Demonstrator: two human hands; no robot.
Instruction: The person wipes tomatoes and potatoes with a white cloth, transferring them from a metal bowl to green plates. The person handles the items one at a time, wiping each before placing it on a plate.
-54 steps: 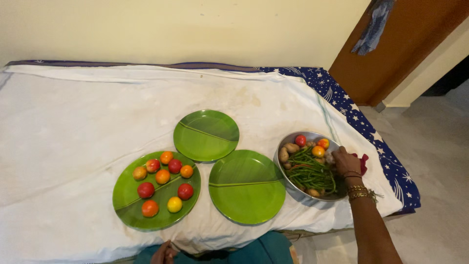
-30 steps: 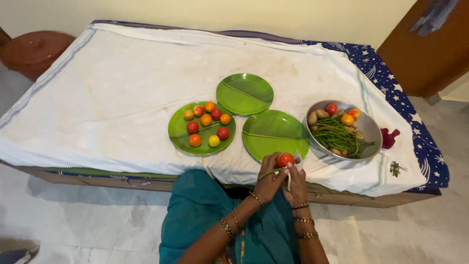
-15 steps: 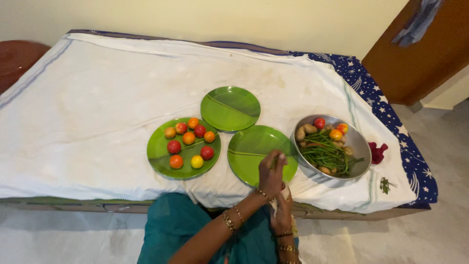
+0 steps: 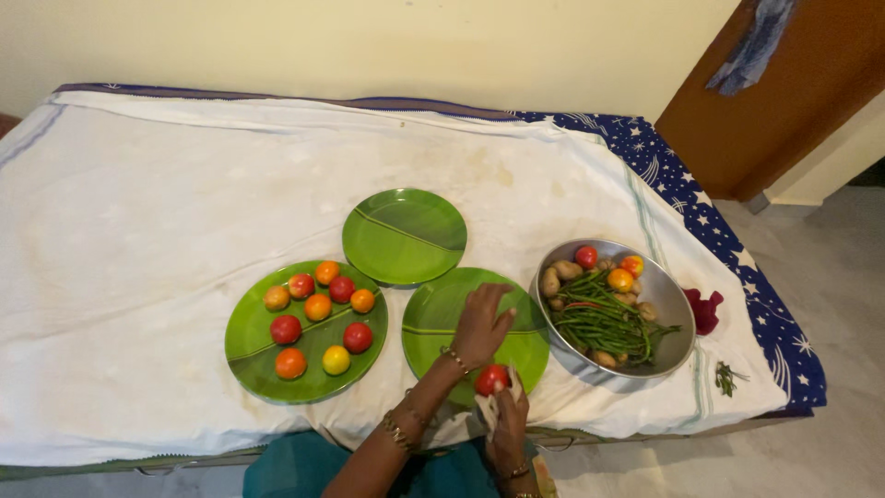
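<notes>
My right hand (image 4: 506, 422) holds a red tomato (image 4: 491, 378) together with a small white cloth at the near edge of the bed. Just above it my left hand (image 4: 481, 322) hovers over the bare green plate (image 4: 433, 318) in the middle, fingers apart and holding nothing. To the left, another green plate (image 4: 241, 343) carries several red, orange and yellow tomatoes. A third green plate (image 4: 404, 235) lies bare further back. On the right, a steel bowl (image 4: 666, 295) holds green beans, potatoes and a few tomatoes.
Everything lies on a white sheet (image 4: 166, 194) spread over a bed with a blue starred cover (image 4: 737, 258). A red scrap (image 4: 703, 310) and a green sprig (image 4: 725, 376) lie right of the bowl. A brown door (image 4: 784, 101) stands at the right.
My right hand left the steel bowl and came to the near edge with a red tomato and cloth. My left hand rose over the middle plate. The view shifted closer.
</notes>
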